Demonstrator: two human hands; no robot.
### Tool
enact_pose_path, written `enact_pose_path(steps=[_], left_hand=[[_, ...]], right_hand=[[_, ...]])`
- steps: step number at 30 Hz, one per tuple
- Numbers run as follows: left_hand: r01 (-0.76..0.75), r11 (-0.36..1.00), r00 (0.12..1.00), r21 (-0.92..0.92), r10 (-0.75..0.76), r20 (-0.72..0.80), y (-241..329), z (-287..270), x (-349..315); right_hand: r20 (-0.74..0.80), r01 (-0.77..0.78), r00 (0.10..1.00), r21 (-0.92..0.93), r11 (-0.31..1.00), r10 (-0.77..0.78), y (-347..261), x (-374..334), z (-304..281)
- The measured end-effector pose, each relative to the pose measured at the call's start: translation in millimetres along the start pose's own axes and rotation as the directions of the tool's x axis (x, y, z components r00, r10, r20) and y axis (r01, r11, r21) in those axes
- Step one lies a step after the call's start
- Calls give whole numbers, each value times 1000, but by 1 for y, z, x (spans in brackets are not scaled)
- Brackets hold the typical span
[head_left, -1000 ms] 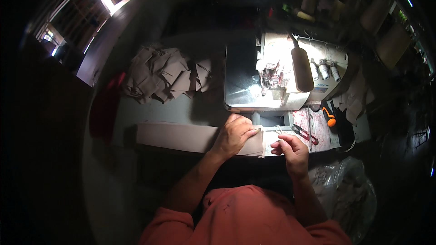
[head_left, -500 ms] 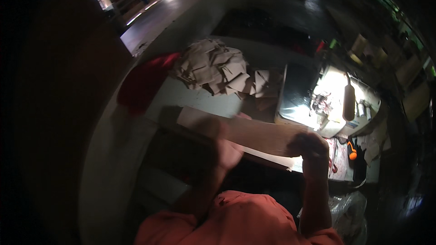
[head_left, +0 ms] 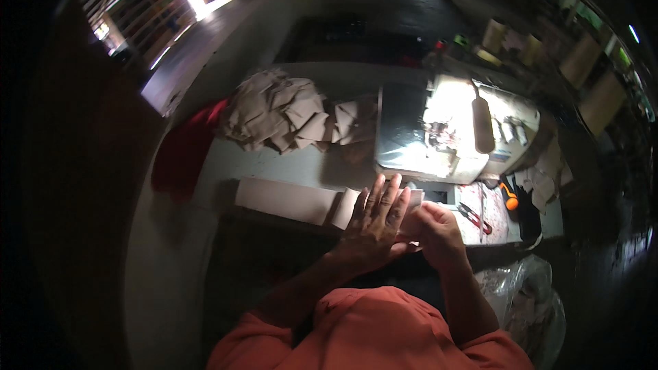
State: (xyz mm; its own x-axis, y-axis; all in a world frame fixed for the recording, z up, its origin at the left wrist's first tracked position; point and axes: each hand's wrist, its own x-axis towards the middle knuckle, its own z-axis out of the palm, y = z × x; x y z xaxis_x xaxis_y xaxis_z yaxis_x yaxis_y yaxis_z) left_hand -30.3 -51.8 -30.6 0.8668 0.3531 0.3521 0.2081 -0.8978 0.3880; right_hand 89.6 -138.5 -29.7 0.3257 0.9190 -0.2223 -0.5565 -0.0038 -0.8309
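A long pale beige cloth strip [head_left: 284,200] lies along the near edge of the table, with a fold or overlapping layer [head_left: 344,209] toward its right part. My left hand [head_left: 373,227] rests flat on that part, fingers stretched out and slightly apart. At the strip's right end, my right hand [head_left: 441,231] pinches the cloth between thumb and fingers. Just beyond both hands stands a sewing machine [head_left: 401,123], brightly lit on its right side. My left hand covers some of the cloth beneath it.
A heap of beige cloth pieces [head_left: 274,113] sits at the back left, beside a red cloth [head_left: 185,154]. Red-handled thread snips [head_left: 474,218], an orange-handled tool [head_left: 510,199] and a black item [head_left: 528,216] lie at the right. A clear plastic bag [head_left: 528,294] hangs below the table edge.
Both hands held the strip up off the table; now it lies down on the tabletop. My left hand has moved right and flattened onto it, close to my right hand. The view has shifted.
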Motion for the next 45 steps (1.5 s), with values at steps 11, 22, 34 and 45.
enact_pose_path(steps=[11,22,34,45], left_hand=[[433,473,895,-767,-127,428,-28,-15,55],[76,902,991,-424,-117,-71,-37,9,103],[-142,972,988,-190,126,-90,-61,24,127],[-216,966,976,-140,208,-68,-64,22,115]], right_hand=[[28,22,999,-81,997,-19,-5,-8,-13],[-156,218,961,-84,972,-229,-6,30,-26],[-184,289,933,-129,949,-309,6,54,-34],[-247,234,935,-113,966,-255,1,62,-31]])
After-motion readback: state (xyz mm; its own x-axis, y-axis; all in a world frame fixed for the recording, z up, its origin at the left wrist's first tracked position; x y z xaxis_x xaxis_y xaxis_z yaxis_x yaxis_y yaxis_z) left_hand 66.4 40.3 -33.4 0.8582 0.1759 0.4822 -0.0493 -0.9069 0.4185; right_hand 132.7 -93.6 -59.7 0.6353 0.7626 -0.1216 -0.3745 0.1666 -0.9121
